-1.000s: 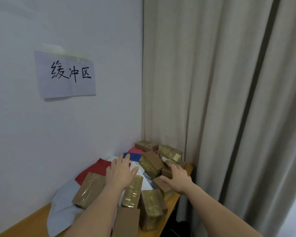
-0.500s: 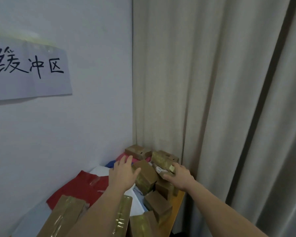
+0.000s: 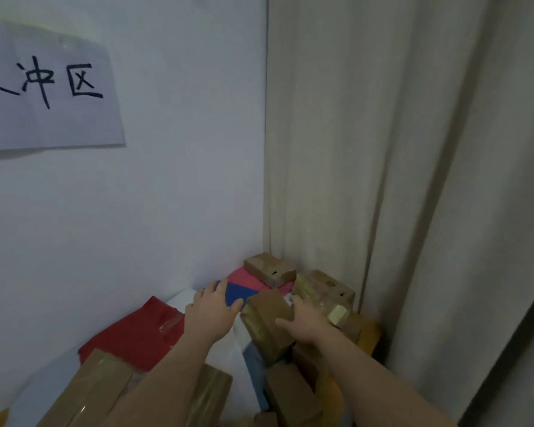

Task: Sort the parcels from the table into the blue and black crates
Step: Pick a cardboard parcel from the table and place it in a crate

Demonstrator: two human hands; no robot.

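Left hand (image 3: 211, 309) flat, right hand (image 3: 305, 323) curled.

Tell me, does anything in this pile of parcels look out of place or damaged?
No damage shows. The parcels lie jumbled: the brown box under the right hand sits tilted on others, and one taped box leans near the table's corner by the curtain.

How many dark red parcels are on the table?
1. The dark red parcel lies by the wall, left of the left hand; others may hide under the brown boxes.
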